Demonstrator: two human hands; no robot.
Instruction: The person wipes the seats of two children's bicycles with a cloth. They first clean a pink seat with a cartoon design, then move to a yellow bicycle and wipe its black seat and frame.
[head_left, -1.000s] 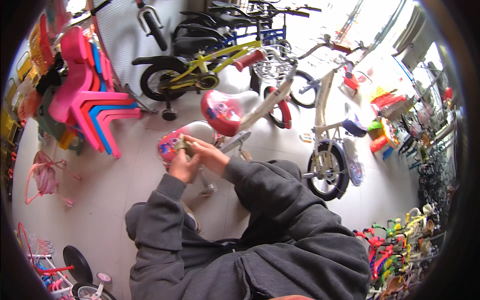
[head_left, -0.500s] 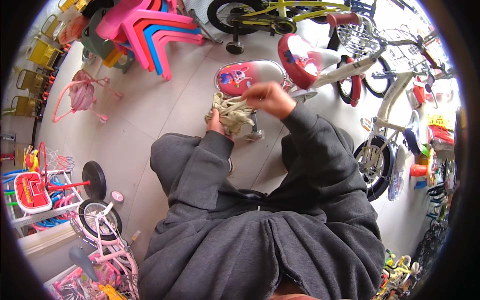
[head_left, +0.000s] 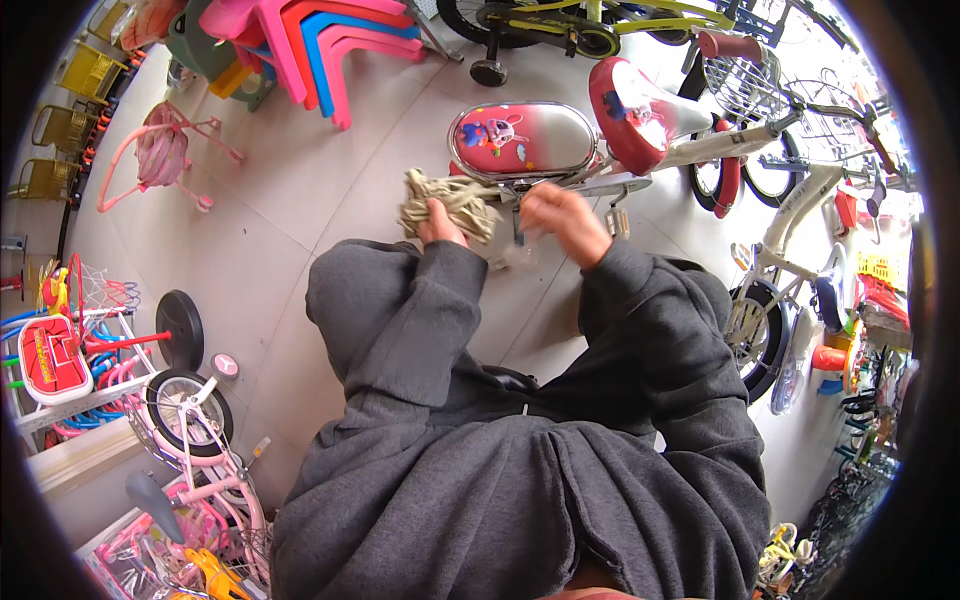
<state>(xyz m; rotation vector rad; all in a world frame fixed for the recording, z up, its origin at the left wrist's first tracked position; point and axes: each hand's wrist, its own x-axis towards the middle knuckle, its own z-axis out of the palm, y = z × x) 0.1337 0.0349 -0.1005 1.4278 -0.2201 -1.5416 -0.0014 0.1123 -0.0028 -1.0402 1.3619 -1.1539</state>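
My left hand (head_left: 441, 226) is closed on a crumpled khaki cloth (head_left: 468, 204), bunched up above the floor in front of my knees. To its right, my right hand (head_left: 572, 222) is apart from the cloth, its fingers smeared by motion. Just beyond both hands stands a child's bicycle with a red-and-white padded rear seat (head_left: 520, 138) bearing a cartoon rabbit. Its red-and-white saddle (head_left: 632, 112) is further right. A pedal (head_left: 618, 222) shows beside my right hand, which partly hides the lower bike parts.
Stacked plastic chairs (head_left: 335, 62) and a yellow-green bicycle (head_left: 600, 35) stand at the far side. A pink toy stroller (head_left: 162, 155) is at left, above a small basketball stand (head_left: 55, 358) and a pink bicycle (head_left: 205, 430). A white bicycle (head_left: 775, 265) stands close on the right.
My right hand has come away from the cloth, moving right and nearer to me. The cloth stays bunched in my left hand. The whole view has shifted slightly.
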